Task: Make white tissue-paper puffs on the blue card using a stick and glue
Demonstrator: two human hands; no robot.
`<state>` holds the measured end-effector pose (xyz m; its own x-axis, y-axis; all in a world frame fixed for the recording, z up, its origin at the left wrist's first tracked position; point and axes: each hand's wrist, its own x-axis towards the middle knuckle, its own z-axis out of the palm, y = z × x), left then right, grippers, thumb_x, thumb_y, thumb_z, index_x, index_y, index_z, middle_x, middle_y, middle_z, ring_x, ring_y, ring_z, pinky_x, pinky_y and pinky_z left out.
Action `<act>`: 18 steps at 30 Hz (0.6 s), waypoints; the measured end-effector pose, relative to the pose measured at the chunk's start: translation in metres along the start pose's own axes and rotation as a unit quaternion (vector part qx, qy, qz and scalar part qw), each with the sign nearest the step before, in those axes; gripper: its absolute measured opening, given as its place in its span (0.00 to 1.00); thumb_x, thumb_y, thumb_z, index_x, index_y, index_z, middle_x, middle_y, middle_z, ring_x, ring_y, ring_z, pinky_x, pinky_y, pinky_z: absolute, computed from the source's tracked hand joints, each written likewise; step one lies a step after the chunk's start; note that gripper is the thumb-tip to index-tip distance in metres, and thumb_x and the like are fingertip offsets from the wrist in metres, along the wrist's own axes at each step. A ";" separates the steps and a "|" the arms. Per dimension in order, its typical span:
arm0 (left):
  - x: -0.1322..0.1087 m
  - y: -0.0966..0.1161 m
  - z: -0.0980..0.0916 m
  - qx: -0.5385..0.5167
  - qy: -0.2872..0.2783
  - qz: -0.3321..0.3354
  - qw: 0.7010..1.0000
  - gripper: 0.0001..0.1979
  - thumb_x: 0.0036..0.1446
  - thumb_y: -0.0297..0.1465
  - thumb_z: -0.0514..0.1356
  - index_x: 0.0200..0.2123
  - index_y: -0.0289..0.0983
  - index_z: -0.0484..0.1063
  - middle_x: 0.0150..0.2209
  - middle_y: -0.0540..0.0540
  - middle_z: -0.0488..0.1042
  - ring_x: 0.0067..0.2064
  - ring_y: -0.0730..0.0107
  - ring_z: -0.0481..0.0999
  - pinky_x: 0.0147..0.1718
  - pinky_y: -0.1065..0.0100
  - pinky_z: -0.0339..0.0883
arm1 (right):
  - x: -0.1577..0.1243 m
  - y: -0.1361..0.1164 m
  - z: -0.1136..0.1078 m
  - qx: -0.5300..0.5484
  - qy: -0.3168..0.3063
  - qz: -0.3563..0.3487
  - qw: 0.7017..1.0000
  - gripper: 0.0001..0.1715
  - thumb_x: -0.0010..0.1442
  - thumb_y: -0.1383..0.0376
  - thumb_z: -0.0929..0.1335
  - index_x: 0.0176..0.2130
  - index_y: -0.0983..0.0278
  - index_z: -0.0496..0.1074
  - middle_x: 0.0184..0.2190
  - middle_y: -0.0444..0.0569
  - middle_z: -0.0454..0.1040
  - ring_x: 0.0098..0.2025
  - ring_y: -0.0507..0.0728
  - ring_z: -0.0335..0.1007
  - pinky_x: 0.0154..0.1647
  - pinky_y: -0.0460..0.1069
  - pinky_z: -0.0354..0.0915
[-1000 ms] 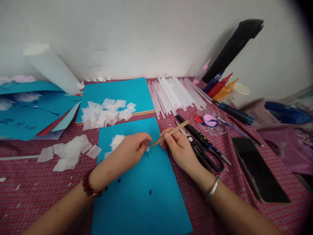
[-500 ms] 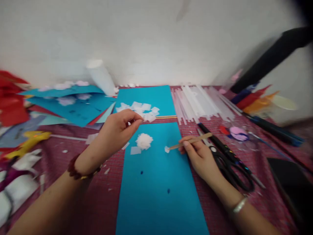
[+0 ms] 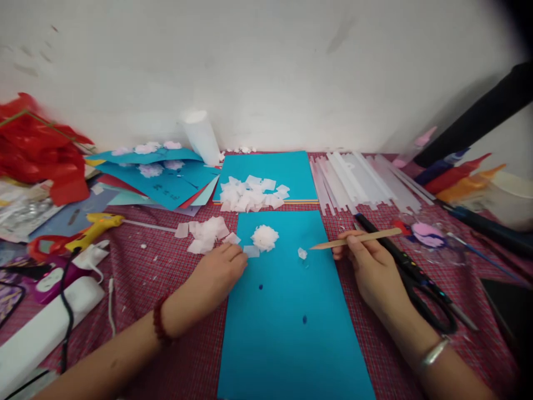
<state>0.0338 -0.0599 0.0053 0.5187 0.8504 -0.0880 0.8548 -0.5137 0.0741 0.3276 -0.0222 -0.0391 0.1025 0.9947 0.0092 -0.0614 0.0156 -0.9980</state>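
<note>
A blue paper sheet [image 3: 287, 355] lies in front of me, bearing a ruffled white paper flower [image 3: 265, 238], a small crumpled white paper piece [image 3: 302, 254] and two dark blue dots. My left hand [image 3: 222, 269] is low at the sheet's left edge with fingers curled, beside a flat white paper square [image 3: 251, 251] and a loose pile of such squares [image 3: 206, 234]. Its fingertips are hidden, and I cannot make out what they hold. My right hand [image 3: 370, 266] grips a pointed wooden stick [image 3: 370, 236], whose tip is just right of the crumpled piece.
More white squares [image 3: 250, 194] lie on a stacked blue sheet behind. Clear plastic sticks [image 3: 353, 178], black scissors [image 3: 433, 305] and a palette with pink and blue paint [image 3: 428, 235] are to the right. At left are a yellow glue gun [image 3: 95, 229] and white power strip [image 3: 50, 333].
My left hand has come down from the far pile to the sheet's left edge. The stick's tip has drawn back from the crumpled piece, which stays on the sheet. The view has shifted left.
</note>
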 end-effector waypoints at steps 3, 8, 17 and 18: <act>0.012 0.009 -0.003 0.062 -0.069 -0.005 0.996 0.10 0.58 0.19 0.52 0.40 0.29 0.72 0.40 0.36 0.73 0.43 0.55 0.71 0.43 0.57 0.67 | -0.003 -0.001 0.000 0.000 -0.004 0.006 1.000 0.10 0.62 0.58 0.66 0.37 0.62 0.71 0.28 0.47 0.73 0.29 0.56 0.71 0.33 0.52 0.68; 0.019 -0.004 -0.004 -0.067 0.005 -0.042 0.997 0.09 0.57 0.20 0.51 0.31 0.32 0.70 0.33 0.41 0.73 0.37 0.61 0.71 0.39 0.61 0.66 | -0.008 -0.003 0.000 0.010 -0.012 0.005 1.000 0.09 0.62 0.60 0.65 0.36 0.62 0.71 0.27 0.45 0.72 0.29 0.54 0.69 0.33 0.50 0.66; 0.012 0.020 -0.024 -0.570 -0.085 -0.147 0.804 0.06 0.52 0.33 0.56 0.27 0.36 0.67 0.24 0.53 0.67 0.26 0.75 0.64 0.27 0.73 0.56 | -0.033 -0.023 0.024 0.028 -0.131 0.000 0.991 0.06 0.63 0.62 0.65 0.38 0.62 0.70 0.31 0.46 0.75 0.31 0.52 0.71 0.36 0.48 0.66; 0.015 0.026 -0.023 -0.578 -0.099 -0.141 0.797 0.06 0.52 0.33 0.57 0.27 0.36 0.67 0.24 0.53 0.67 0.26 0.75 0.63 0.26 0.73 0.55 | -0.037 -0.027 0.027 0.034 -0.161 0.010 0.986 0.05 0.62 0.62 0.66 0.38 0.61 0.70 0.34 0.46 0.76 0.34 0.53 0.72 0.39 0.49 0.67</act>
<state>0.0638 -0.0578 0.0290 0.3991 0.8197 -0.4107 0.4097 0.2413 0.8797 0.2983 -0.0567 -0.0112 -0.2187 0.9756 0.0202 -0.1272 -0.0079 -0.9918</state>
